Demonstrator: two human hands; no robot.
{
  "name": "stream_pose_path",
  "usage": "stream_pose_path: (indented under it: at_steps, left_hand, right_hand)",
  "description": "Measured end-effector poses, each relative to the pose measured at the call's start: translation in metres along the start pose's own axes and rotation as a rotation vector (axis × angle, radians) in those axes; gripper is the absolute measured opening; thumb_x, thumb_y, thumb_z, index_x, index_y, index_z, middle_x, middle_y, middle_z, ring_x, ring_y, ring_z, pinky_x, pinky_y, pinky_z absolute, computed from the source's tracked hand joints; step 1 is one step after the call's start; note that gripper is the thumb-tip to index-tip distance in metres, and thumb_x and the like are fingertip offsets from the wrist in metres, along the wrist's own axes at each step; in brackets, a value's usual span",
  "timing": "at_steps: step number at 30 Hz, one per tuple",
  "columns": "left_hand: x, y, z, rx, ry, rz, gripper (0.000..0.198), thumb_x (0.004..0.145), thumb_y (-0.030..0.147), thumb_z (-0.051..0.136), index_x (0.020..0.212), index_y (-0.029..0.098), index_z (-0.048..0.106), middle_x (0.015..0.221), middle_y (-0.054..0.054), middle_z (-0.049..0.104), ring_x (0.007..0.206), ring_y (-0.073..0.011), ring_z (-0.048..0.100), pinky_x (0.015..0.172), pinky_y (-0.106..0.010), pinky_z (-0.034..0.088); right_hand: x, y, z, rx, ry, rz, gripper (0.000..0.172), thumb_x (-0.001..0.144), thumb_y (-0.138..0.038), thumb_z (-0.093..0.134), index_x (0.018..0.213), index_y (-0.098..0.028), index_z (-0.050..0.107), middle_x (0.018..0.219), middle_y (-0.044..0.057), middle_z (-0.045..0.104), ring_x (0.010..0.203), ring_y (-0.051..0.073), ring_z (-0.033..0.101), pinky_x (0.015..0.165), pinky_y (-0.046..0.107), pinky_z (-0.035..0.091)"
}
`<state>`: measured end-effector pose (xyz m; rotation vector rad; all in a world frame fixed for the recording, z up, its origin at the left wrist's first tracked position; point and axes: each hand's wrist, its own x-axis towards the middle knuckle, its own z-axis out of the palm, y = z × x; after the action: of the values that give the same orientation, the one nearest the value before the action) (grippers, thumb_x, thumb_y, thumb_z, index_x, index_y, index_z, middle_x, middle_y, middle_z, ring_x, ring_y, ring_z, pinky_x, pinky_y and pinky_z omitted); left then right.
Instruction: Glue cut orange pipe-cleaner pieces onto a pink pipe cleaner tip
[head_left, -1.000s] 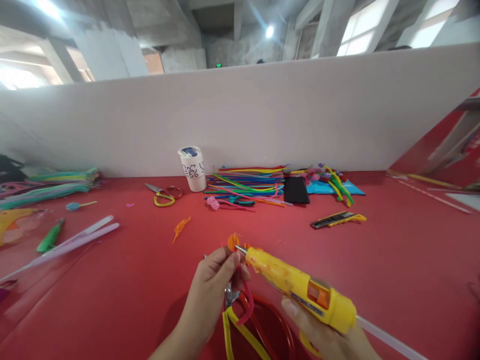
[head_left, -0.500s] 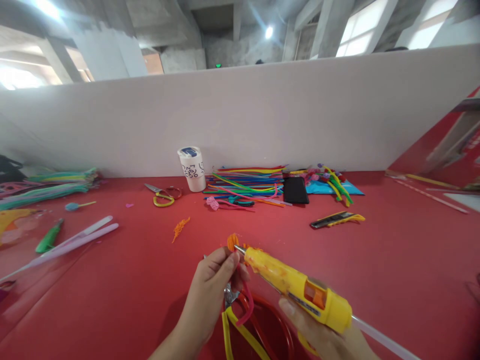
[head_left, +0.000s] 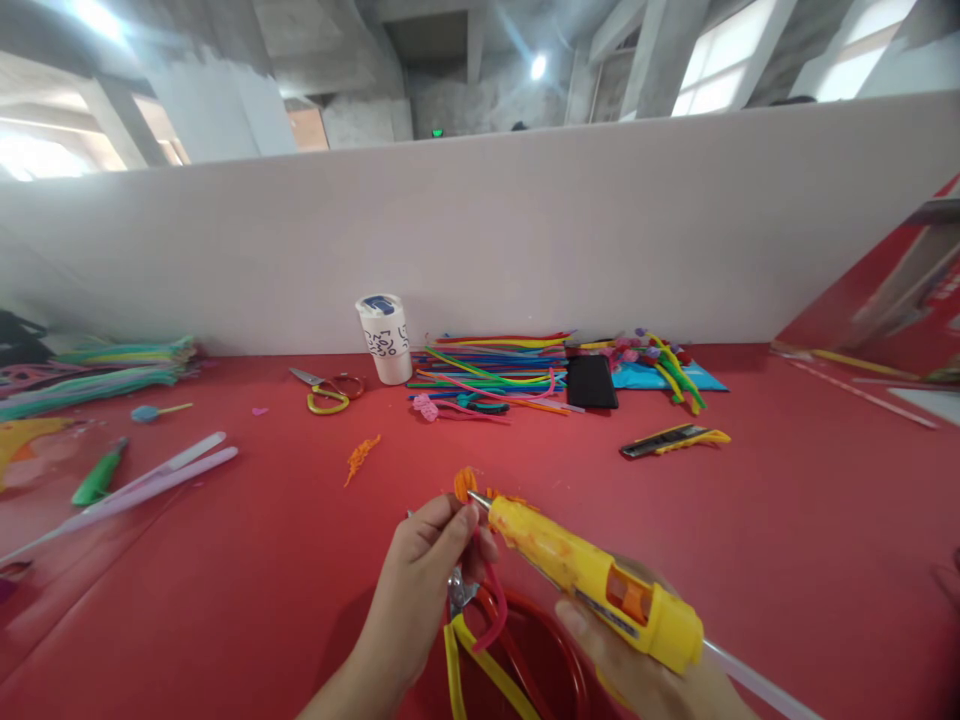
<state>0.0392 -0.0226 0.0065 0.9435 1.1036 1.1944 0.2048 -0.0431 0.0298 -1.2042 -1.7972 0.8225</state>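
My left hand [head_left: 420, 585] is pinched shut on a small orange pipe-cleaner piece [head_left: 465, 484], holding it up over the red table [head_left: 787, 530]. A pink pipe cleaner [head_left: 495, 605] hangs down beside that hand's fingers. My right hand [head_left: 645, 670] grips a yellow glue gun [head_left: 592, 580] with a clear glue stick [head_left: 757, 685] sticking out of its back. The gun's metal nozzle touches the orange piece. Under both hands lie red and yellow scissors [head_left: 480, 650].
A white cup [head_left: 385, 337], a heap of coloured pipe cleaners [head_left: 495, 365], a black phone [head_left: 591, 381] and a yellow utility knife [head_left: 667, 440] lie along the white partition. Scissors [head_left: 326, 388], an orange scrap [head_left: 361, 455], glue sticks [head_left: 157, 475] and more pipe cleaners [head_left: 90, 375] sit left.
The glue gun has shifted slightly left and down, its nozzle staying on the orange piece. My left hand has hardly moved.
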Motion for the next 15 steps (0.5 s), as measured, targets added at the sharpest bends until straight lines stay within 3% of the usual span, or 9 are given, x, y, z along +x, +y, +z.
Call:
stream_pose_path:
  at_steps: [5, 10, 15]
  left_hand:
    - [-0.001, -0.001, -0.001, 0.006, -0.003, 0.011, 0.021, 0.082, 0.031, 0.052, 0.068, 0.016, 0.056, 0.056, 0.003, 0.054, 0.046, -0.0058, 0.044, 0.045, -0.017, 0.036]
    - [-0.001, 0.003, 0.000, 0.064, -0.009, 0.036, 0.022, 0.082, 0.030, 0.051, 0.067, 0.016, 0.057, 0.056, 0.003, 0.054, 0.048, -0.0073, 0.046, 0.047, -0.018, 0.037]
    - [0.001, 0.010, -0.001, 0.221, 0.019, 0.075, 0.022, 0.081, 0.026, 0.052, 0.063, 0.015, 0.059, 0.054, 0.002, 0.057, 0.049, -0.0086, 0.050, 0.048, -0.018, 0.039]
  right_hand:
    - [0.001, -0.001, 0.000, 0.057, -0.020, 0.036, 0.020, 0.075, -0.028, 0.048, 0.059, -0.022, 0.058, 0.057, 0.001, 0.058, 0.053, 0.016, 0.056, 0.054, 0.023, 0.049]
    - [-0.003, 0.000, 0.005, 0.210, 0.038, 0.171, 0.017, 0.074, -0.036, 0.054, 0.072, -0.021, 0.062, 0.066, 0.002, 0.064, 0.061, 0.018, 0.061, 0.057, 0.023, 0.051]
    - [-0.011, 0.015, 0.011, 0.236, 0.090, 0.285, 0.029, 0.072, -0.045, 0.059, 0.083, -0.019, 0.063, 0.071, 0.005, 0.065, 0.069, 0.020, 0.062, 0.064, 0.027, 0.053]
